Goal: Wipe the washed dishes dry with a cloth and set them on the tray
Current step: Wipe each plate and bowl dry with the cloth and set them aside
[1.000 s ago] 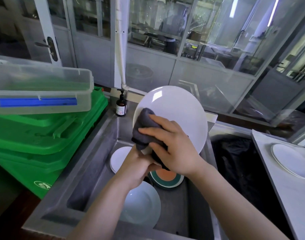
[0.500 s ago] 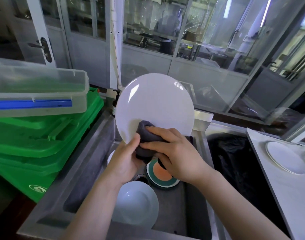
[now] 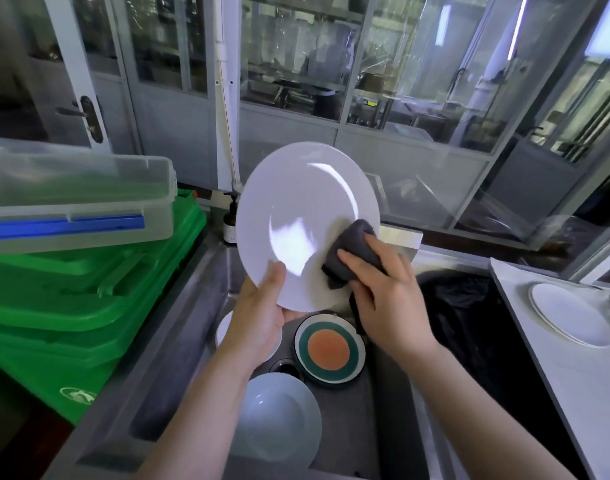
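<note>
White plate [image 3: 296, 216] getting wiped over the sink [image 3: 179, 341]

Left hand [image 3: 262, 313] pinches the plate's lower rim, thumb on the face, holding it tilted up above the sink; right hand [image 3: 383, 289] is clamped on a grey cloth [image 3: 355, 244] pressed to the right side. I'd sweep rim to rim, then flip it for the back, keeping that pinch firm since wet glaze probably slips. Three more dishes wait in the steel sink, and one plate sits on the pale tabletop [image 3: 552, 362] at right. Green bins [image 3: 71, 306] left, glass partitions behind.

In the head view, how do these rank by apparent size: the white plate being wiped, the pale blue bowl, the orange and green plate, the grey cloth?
1. White plate, held nearer the camera, so its lead is unsure
2. Pale blue bowl
3. Orange and green plate
4. Grey cloth, partly covered by the right hand
</note>
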